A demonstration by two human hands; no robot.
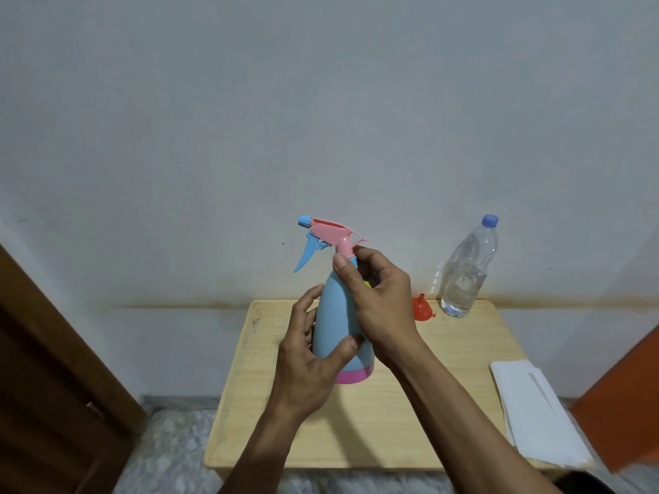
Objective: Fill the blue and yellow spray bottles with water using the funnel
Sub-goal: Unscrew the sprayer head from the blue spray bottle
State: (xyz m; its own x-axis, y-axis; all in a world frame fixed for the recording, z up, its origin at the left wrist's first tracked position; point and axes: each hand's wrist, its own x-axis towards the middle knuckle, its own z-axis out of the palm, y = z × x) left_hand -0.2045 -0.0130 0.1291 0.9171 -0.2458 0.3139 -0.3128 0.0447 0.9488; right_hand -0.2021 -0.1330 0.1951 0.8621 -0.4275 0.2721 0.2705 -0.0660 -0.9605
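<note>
The blue spray bottle, with a pink base band and a pink-and-blue trigger head, is held upright above the wooden table. My left hand grips its lower body. My right hand pinches the collar at the neck just under the trigger head. A sliver of yellow, probably the yellow bottle, shows behind my right hand; the rest of it is hidden. A red funnel stands mouth down at the back of the table. Beside it is a capped clear water bottle.
A stack of white paper sheets lies on the table's right edge. A dark wooden door is at the left and an orange surface at the right. The wall stands right behind the table.
</note>
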